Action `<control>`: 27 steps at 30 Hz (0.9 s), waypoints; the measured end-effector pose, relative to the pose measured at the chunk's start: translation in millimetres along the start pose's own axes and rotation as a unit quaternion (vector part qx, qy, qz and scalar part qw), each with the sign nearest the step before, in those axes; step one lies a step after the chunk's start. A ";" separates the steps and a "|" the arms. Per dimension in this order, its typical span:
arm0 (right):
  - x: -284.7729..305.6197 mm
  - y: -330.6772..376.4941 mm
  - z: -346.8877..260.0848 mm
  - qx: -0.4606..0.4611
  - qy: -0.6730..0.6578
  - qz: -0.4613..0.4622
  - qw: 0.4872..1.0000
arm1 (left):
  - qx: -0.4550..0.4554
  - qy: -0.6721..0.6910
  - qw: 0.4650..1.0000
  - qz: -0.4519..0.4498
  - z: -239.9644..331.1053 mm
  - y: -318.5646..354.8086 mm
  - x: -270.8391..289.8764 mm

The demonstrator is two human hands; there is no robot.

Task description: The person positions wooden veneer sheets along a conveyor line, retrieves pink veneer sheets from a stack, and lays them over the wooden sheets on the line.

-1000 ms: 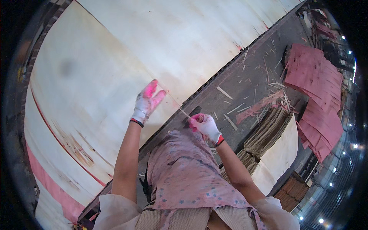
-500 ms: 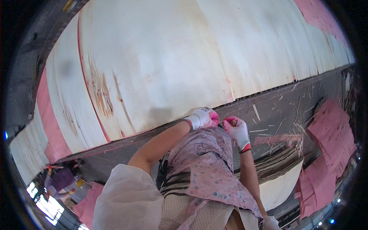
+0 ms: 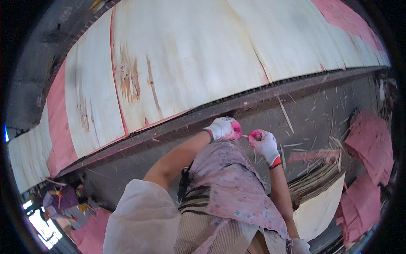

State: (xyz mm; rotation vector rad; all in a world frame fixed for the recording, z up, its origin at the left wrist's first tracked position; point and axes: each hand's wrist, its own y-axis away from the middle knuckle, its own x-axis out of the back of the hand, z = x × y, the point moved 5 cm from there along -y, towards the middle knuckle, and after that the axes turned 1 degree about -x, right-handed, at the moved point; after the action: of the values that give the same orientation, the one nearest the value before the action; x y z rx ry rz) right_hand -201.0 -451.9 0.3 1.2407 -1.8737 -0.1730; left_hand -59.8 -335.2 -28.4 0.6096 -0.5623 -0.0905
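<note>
My left hand (image 3: 225, 128), in a white glove with pink-stained fingertips, is closed in front of the apron (image 3: 230, 165). Close to its right my right hand (image 3: 264, 144), gloved alike with a red cuff, is closed too, fingers pinched together. A short, thin pale strip (image 3: 244, 136) bridges the small gap between the two hands; its ends disappear into the fingers, and its kind is too small to make out. Both hands hang above the floor, apart from the long layer of pale wood veneer sheets (image 3: 203, 59) ahead of me.
Pink veneer sheets (image 3: 368, 144) lie at the right, near a stack of pale veneer (image 3: 319, 207). Wood splinters (image 3: 286, 115) litter the dark floor (image 3: 304, 114). A pink strip (image 3: 59, 114) lies among the pale sheets. Another person (image 3: 61, 201) works at the far left.
The veneer layer sits farther up and away in view, with more floor showing between it and me. My hands have drawn slightly apart, and the pale strip between them shows more clearly.
</note>
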 end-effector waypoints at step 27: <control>-183.5 111.0 -114.0 0.123 -0.030 -0.099 0.987 | -0.008 0.553 0.784 0.283 -148.7 237.3 -33.7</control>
State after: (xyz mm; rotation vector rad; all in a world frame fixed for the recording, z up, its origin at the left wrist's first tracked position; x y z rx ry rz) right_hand -170.8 -212.1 24.4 1.6082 -1.8615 -0.0885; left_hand -29.5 -55.3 -10.6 0.3570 0.4326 0.8037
